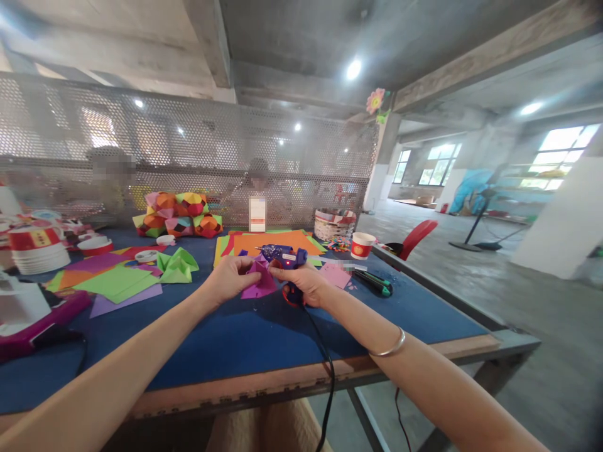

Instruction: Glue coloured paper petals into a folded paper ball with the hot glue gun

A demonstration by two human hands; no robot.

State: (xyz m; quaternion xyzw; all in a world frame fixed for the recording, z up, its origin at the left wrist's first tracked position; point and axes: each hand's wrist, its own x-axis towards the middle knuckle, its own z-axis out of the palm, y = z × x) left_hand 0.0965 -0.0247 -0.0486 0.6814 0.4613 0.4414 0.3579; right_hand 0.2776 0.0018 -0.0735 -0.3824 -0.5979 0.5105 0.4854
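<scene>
My left hand (230, 276) pinches a folded magenta paper piece (259, 282) above the blue table (245, 339). My right hand (304, 282) is wrapped round the handle of a blue glue gun (282, 255), its nozzle pointing left over the paper. The gun's black cord (325, 358) runs down over the table's front edge. A silver bangle sits on my right wrist.
Green, orange and purple paper sheets (117, 282) lie at the left, orange sheets (271, 242) behind the hands. A multicoloured folded-paper block (176, 215), stacked paper bowls (35, 248), a red paper cup (362, 245), a basket (334, 224) and a green-handled tool (374, 280) stand around. A perforated screen rises behind.
</scene>
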